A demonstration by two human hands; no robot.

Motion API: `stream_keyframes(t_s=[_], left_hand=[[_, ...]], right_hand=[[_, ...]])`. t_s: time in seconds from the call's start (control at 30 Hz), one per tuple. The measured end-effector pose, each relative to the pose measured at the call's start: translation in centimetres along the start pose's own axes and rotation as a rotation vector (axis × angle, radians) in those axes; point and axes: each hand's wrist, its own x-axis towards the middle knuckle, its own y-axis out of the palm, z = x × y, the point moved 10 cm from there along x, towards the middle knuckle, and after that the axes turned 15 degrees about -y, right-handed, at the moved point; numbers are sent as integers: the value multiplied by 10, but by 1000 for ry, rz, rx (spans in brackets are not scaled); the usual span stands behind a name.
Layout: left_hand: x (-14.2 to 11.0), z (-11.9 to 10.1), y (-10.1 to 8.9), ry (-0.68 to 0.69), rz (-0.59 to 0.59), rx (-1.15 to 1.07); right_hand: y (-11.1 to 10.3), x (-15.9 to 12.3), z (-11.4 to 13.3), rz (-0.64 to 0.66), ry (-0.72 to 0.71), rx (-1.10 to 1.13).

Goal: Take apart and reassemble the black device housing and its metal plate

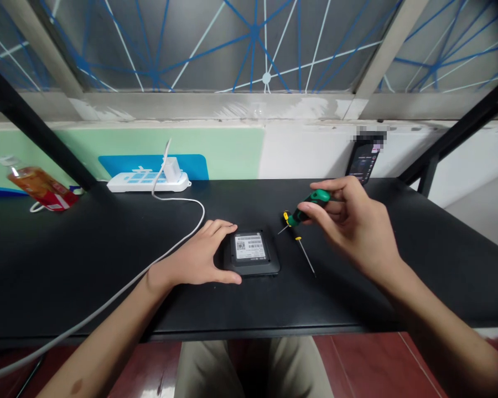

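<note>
Amber drink (34,179) in capped bottle (61,197), left fingers (225,276) clamped on black labelled device (251,251), right fingers (316,213) clamped around green-handled screwdriver (301,214)

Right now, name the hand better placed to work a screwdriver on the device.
Right, most likely: the right hand holds the green screwdriver, tip near the device, while the left hand holds the device.

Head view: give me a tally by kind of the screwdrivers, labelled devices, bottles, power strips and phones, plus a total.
Screwdrivers: 2 (green-handled one in the right hand, black-and-yellow one on the desk)
Labelled black device: 1
Bottle: 1
Power strip: 1
Phone: 1
Total: 6
</note>
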Motion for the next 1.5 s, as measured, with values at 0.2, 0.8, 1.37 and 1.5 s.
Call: stream_keyframes(t_s=[0.2,0.8,1.37,1.5], left_hand=[[1,0,0,10,-18,-8],[2,0,0,22,-19,-30],[0,-1,0,-13,2,-40],[-1,0,1,-10,-1,-38]], right_hand=[[-9,-19,-58,-130,217,176],[-5,-104,-140,-269,622,553],[-24,-99,-134,52,347,-205],[-19,-94,-124,92,240,-282]])
